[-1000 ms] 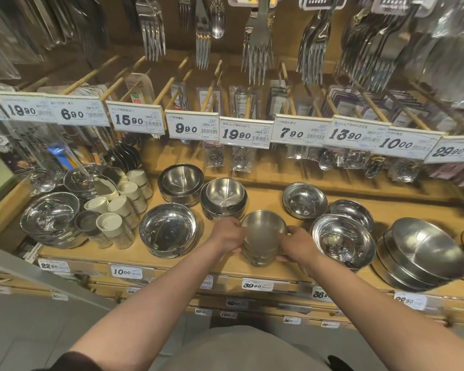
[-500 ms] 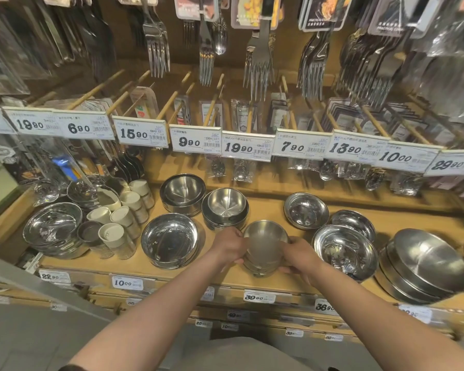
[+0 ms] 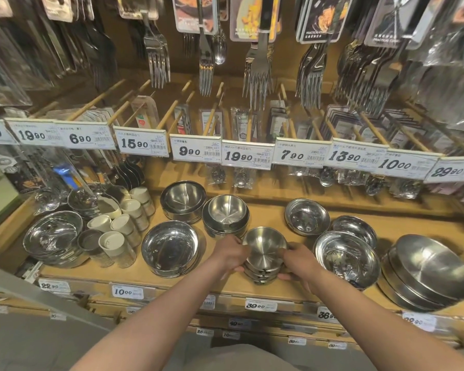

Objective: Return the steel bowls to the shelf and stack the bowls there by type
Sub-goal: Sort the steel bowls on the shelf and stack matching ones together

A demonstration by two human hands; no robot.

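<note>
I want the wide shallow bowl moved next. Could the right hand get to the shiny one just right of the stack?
Probably yes: the shiny bowl sits open beside the right hand, nothing between, but that hand grips the small bowl stack.

Pretty tight around the small bowl stack [image 3: 264, 259]: the wide bowl [image 3: 170, 247] sits close on its left, another shiny bowl [image 3: 346, 259] close on its right, and a nested bowl pile [image 3: 226, 216] just behind. Bare wooden shelf [image 3: 265, 214] shows between that pile and the shallow dish [image 3: 306, 216], so there's a gap going back there. Overhead, the price tags [image 3: 248, 156] and hanging forks [image 3: 257, 73] crowd any reach from above.
</note>
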